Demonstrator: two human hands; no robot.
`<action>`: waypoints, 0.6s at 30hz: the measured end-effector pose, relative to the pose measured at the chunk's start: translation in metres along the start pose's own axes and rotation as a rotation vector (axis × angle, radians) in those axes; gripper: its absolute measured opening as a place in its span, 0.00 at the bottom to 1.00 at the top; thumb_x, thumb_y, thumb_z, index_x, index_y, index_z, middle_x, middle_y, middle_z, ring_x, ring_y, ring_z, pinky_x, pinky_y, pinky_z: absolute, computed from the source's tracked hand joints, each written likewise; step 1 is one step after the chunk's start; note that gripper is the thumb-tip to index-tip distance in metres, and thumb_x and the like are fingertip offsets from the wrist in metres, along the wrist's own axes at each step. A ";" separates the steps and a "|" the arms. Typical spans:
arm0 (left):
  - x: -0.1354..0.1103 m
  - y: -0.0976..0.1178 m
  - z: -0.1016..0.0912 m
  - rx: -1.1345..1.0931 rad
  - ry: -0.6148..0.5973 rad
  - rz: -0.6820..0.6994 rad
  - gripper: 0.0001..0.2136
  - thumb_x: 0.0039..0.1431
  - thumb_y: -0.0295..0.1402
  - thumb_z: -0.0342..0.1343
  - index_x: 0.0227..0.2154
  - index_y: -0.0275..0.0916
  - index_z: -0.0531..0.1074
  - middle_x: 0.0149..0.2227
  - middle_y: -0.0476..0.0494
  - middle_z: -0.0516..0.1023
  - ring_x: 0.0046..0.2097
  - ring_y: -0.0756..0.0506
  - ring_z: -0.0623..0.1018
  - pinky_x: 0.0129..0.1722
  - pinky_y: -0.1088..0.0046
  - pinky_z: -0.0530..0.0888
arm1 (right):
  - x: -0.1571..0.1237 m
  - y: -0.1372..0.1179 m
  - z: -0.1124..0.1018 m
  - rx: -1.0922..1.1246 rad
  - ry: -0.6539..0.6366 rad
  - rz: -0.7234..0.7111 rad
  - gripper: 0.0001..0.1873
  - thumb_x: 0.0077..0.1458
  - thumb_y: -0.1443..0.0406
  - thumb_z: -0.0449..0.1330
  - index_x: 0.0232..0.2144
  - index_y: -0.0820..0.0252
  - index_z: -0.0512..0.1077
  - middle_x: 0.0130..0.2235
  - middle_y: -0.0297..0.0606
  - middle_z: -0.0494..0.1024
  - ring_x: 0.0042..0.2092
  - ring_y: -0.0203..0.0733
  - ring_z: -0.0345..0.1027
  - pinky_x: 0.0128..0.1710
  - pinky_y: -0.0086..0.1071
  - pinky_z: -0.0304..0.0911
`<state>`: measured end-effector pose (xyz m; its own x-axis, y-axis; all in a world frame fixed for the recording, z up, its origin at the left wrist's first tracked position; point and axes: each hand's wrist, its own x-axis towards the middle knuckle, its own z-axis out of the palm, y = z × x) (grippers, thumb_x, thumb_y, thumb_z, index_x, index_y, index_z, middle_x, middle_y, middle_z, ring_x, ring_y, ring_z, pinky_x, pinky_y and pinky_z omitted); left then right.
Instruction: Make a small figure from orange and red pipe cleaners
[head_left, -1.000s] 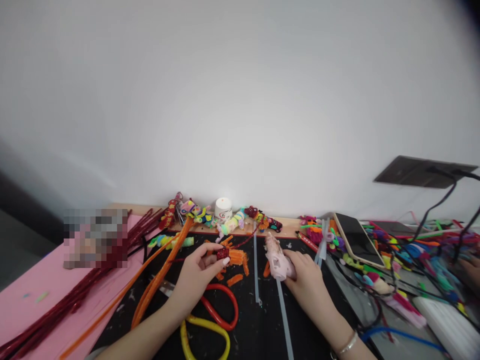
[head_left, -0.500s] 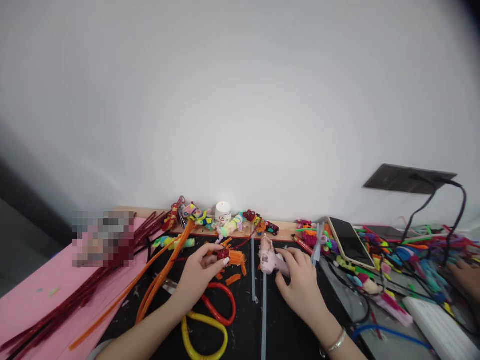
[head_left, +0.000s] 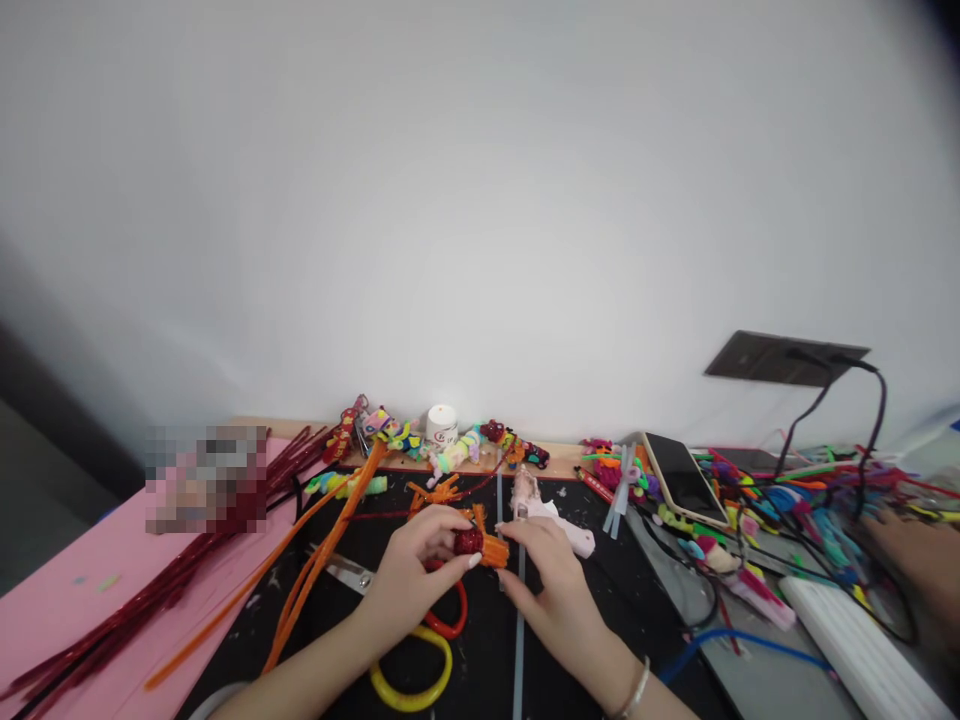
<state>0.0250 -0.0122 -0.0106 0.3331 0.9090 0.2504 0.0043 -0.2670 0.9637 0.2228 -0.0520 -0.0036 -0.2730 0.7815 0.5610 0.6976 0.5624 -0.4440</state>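
Note:
Low over the black mat, my left hand (head_left: pixel 424 560) pinches a small pipe-cleaner piece (head_left: pixel 470 542), a dark red glittery ball with an orange fringed end. My right hand (head_left: pixel 551 575) has thumb and fingertips on either side of the orange end. Just beyond it a pale pink hot glue gun (head_left: pixel 559 522) lies on the mat, untouched. A thin red strand runs behind my left hand, beside some loose orange pipe-cleaner bits (head_left: pixel 435 493). Scissors with red and yellow handles (head_left: pixel 412 698) lie partly under my left forearm.
Long orange pipe cleaners (head_left: pixel 330 550) and dark red ones (head_left: pixel 172 555) lie to the left. Finished figures (head_left: pixel 457 452) and a white cup (head_left: pixel 442 425) line the wall. At right are a phone (head_left: pixel 684 478), cables, a white power strip (head_left: pixel 862 650) and another person's hand (head_left: pixel 911 550).
My right hand has let go of the glue gun and moved left to the orange end of the piece. My left hand has shifted slightly right and nearer with the piece.

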 end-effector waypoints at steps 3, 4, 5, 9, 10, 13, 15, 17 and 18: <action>-0.002 0.000 0.004 -0.006 -0.012 -0.008 0.09 0.50 0.30 0.60 0.36 0.38 0.71 0.37 0.45 0.72 0.32 0.49 0.74 0.31 0.75 0.72 | -0.002 -0.003 0.002 0.044 0.016 0.005 0.17 0.52 0.73 0.59 0.45 0.56 0.68 0.40 0.39 0.75 0.43 0.45 0.68 0.44 0.39 0.66; -0.003 0.000 0.005 -0.008 -0.008 -0.014 0.09 0.50 0.30 0.59 0.36 0.38 0.71 0.37 0.45 0.72 0.32 0.50 0.74 0.31 0.75 0.72 | -0.001 -0.004 0.002 0.055 0.025 0.003 0.16 0.52 0.73 0.59 0.44 0.56 0.68 0.40 0.39 0.76 0.43 0.45 0.68 0.43 0.39 0.66; -0.003 -0.001 0.005 -0.010 -0.003 -0.022 0.09 0.50 0.29 0.59 0.36 0.37 0.71 0.36 0.45 0.72 0.32 0.50 0.74 0.30 0.76 0.71 | -0.001 -0.004 0.002 0.062 0.032 0.000 0.16 0.52 0.73 0.59 0.44 0.56 0.69 0.39 0.39 0.76 0.42 0.44 0.69 0.43 0.38 0.66; -0.003 -0.002 0.005 -0.027 -0.001 -0.050 0.10 0.49 0.28 0.60 0.36 0.37 0.71 0.34 0.46 0.72 0.31 0.50 0.74 0.30 0.76 0.70 | 0.000 -0.005 0.001 0.068 0.061 -0.009 0.14 0.52 0.72 0.59 0.42 0.56 0.69 0.38 0.38 0.77 0.41 0.44 0.70 0.42 0.38 0.67; -0.003 -0.002 0.005 -0.035 -0.003 -0.055 0.10 0.49 0.28 0.60 0.36 0.37 0.71 0.34 0.46 0.73 0.31 0.49 0.74 0.30 0.76 0.70 | 0.000 -0.005 0.002 0.067 0.065 -0.009 0.14 0.52 0.72 0.59 0.42 0.56 0.69 0.38 0.38 0.77 0.41 0.44 0.70 0.41 0.38 0.67; -0.003 -0.001 0.005 -0.050 -0.009 -0.065 0.11 0.47 0.28 0.61 0.36 0.37 0.71 0.33 0.46 0.73 0.31 0.49 0.75 0.30 0.75 0.71 | 0.000 -0.005 0.002 0.067 0.075 -0.010 0.14 0.51 0.72 0.60 0.42 0.56 0.70 0.38 0.38 0.77 0.40 0.44 0.71 0.41 0.38 0.67; -0.003 0.000 0.005 -0.047 -0.013 -0.065 0.11 0.47 0.27 0.61 0.36 0.37 0.71 0.33 0.46 0.73 0.32 0.49 0.75 0.31 0.75 0.71 | -0.001 -0.004 0.002 0.069 0.075 -0.012 0.14 0.51 0.72 0.60 0.41 0.56 0.70 0.37 0.38 0.77 0.40 0.44 0.71 0.41 0.38 0.67; -0.003 0.001 0.005 -0.038 -0.007 -0.060 0.11 0.47 0.28 0.61 0.36 0.37 0.71 0.34 0.46 0.73 0.32 0.49 0.75 0.31 0.75 0.72 | -0.001 -0.004 0.003 0.073 0.074 -0.016 0.14 0.51 0.72 0.60 0.41 0.57 0.70 0.37 0.38 0.77 0.39 0.44 0.71 0.40 0.38 0.68; -0.003 0.002 0.006 -0.034 -0.003 -0.058 0.10 0.48 0.28 0.61 0.36 0.37 0.71 0.35 0.46 0.73 0.32 0.49 0.75 0.31 0.76 0.72 | -0.001 -0.004 0.003 0.076 0.072 -0.018 0.13 0.52 0.72 0.60 0.41 0.57 0.70 0.37 0.39 0.77 0.39 0.44 0.71 0.40 0.38 0.68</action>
<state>0.0294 -0.0167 -0.0102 0.3364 0.9215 0.1940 -0.0083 -0.2031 0.9791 0.2183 -0.0546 -0.0040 -0.2351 0.7513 0.6166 0.6401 0.5971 -0.4835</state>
